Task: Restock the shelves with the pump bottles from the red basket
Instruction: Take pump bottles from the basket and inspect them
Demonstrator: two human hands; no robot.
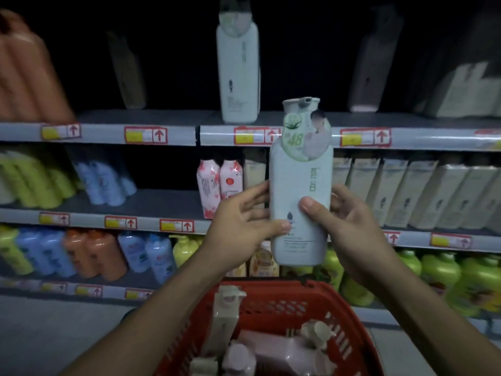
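Observation:
I hold a pale green pump bottle [301, 185] upright in front of the shelves, above the red basket [273, 302]. My left hand [238, 223] grips its lower left side, thumb across the front. My right hand [349, 226] grips the right side, thumb pressed on the label. Several pale and pinkish pump bottles [273, 351] lie in the basket below. A matching pale green bottle [238, 71] stands alone on the top shelf [173, 116].
The top shelf also carries dark bottles [371, 63] and orange bottles [24, 71] at the far left. The middle shelf holds yellow-green, blue, pink and beige bottles [423, 194]. The lower shelf has blue, orange and green bottles [444, 275]. Price labels [146, 134] line the shelf edges.

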